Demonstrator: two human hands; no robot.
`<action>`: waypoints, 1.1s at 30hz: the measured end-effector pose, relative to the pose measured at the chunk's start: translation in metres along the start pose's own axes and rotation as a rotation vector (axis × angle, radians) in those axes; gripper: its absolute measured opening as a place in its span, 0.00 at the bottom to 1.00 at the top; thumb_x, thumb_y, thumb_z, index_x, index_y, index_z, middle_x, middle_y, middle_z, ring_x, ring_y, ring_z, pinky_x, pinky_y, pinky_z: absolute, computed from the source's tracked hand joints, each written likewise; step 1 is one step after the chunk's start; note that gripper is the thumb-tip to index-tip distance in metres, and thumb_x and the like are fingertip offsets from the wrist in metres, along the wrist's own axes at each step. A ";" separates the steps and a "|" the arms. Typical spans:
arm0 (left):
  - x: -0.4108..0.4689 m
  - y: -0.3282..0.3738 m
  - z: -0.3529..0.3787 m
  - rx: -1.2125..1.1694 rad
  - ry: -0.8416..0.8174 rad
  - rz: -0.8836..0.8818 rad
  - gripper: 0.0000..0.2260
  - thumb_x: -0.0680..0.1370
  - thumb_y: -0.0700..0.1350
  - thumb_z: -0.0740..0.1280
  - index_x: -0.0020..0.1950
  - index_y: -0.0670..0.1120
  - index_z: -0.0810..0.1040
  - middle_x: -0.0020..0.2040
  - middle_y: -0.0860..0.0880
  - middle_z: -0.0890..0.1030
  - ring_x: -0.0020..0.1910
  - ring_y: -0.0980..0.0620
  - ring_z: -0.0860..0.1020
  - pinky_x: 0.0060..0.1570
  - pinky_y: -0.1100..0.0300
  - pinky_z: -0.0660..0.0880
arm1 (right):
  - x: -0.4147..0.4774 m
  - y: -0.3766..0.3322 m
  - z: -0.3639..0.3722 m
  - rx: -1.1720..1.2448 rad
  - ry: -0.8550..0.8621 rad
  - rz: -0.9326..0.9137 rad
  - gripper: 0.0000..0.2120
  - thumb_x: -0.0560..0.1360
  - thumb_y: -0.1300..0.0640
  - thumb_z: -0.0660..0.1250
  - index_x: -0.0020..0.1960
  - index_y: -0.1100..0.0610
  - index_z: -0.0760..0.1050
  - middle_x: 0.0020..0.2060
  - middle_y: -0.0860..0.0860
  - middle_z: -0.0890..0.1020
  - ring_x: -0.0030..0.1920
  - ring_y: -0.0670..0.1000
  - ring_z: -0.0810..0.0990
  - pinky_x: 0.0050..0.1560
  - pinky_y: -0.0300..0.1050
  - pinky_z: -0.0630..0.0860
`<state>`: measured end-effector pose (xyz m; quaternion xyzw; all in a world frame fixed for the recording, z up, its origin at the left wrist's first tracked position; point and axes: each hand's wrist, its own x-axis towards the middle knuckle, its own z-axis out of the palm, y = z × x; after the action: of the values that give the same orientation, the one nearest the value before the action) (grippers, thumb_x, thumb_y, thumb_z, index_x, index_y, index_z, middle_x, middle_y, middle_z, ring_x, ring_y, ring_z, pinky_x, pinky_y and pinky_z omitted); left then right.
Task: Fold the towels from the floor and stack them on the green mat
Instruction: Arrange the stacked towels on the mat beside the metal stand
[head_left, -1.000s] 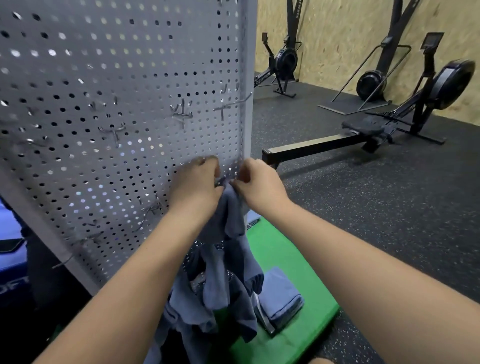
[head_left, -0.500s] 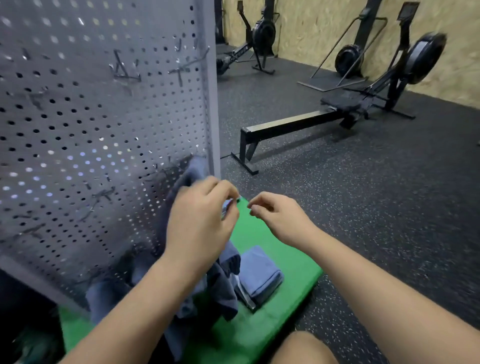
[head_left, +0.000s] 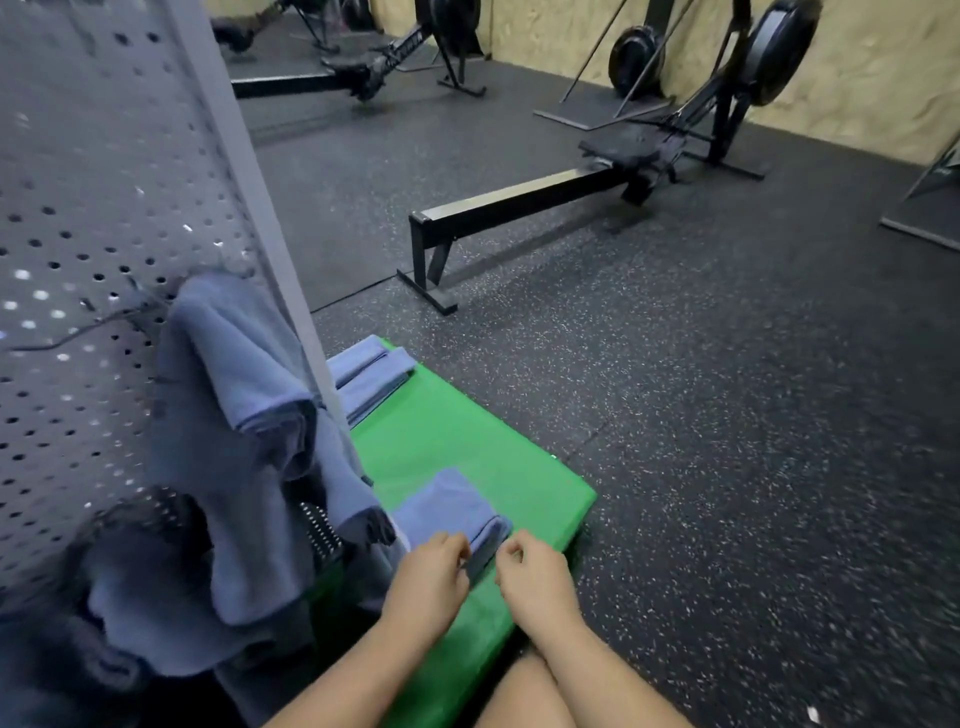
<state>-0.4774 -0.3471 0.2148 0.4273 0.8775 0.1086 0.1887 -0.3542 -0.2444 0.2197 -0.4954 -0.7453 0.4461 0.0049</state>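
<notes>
Done so far: one folded towel is laid on the near part of the green mat. Further folded towels are seen at the mat's far end, partly hidden behind the pegboard panel.
Left to do: a heap of unfolded towels is draped against the lower part of the panel and hangs down by the mat's left side. None of it is folded yet.
Left hand: the fingers are curled against the near edge of the folded towel. Whether cloth is pinched cannot be told.
Right hand: the fingers are curled just beside the same edge. Nothing is seen held, and contact cannot be told.
Step in hand: the near towel is judged to be being squared or set down.
Progress: the task is judged to be partway through. The folded towels lie in two places well apart on the mat, so a single stack is not yet made.
Floor: no towel is seen on the visible part.
</notes>
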 end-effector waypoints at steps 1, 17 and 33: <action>0.009 -0.007 0.012 0.020 -0.024 -0.009 0.09 0.80 0.43 0.63 0.59 0.50 0.78 0.60 0.48 0.81 0.60 0.41 0.80 0.53 0.46 0.73 | 0.004 0.002 0.001 -0.021 0.001 0.004 0.10 0.77 0.54 0.61 0.43 0.58 0.76 0.42 0.56 0.87 0.46 0.61 0.84 0.47 0.52 0.80; 0.083 -0.053 0.070 0.203 -0.096 -0.020 0.13 0.73 0.39 0.69 0.52 0.50 0.68 0.54 0.46 0.79 0.55 0.39 0.79 0.43 0.45 0.70 | 0.014 -0.005 0.018 -0.067 -0.058 -0.001 0.07 0.74 0.53 0.60 0.44 0.55 0.75 0.41 0.52 0.85 0.45 0.58 0.81 0.44 0.51 0.77; 0.001 0.004 -0.027 -0.448 0.266 0.065 0.09 0.71 0.43 0.71 0.44 0.54 0.73 0.40 0.56 0.77 0.39 0.58 0.74 0.39 0.62 0.68 | 0.023 -0.014 0.007 0.802 -0.135 0.221 0.32 0.77 0.33 0.72 0.65 0.60 0.81 0.57 0.56 0.88 0.45 0.48 0.84 0.35 0.37 0.78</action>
<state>-0.4862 -0.3448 0.2407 0.3845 0.8345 0.3616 0.1582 -0.3792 -0.2335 0.2147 -0.5006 -0.4538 0.7303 0.1006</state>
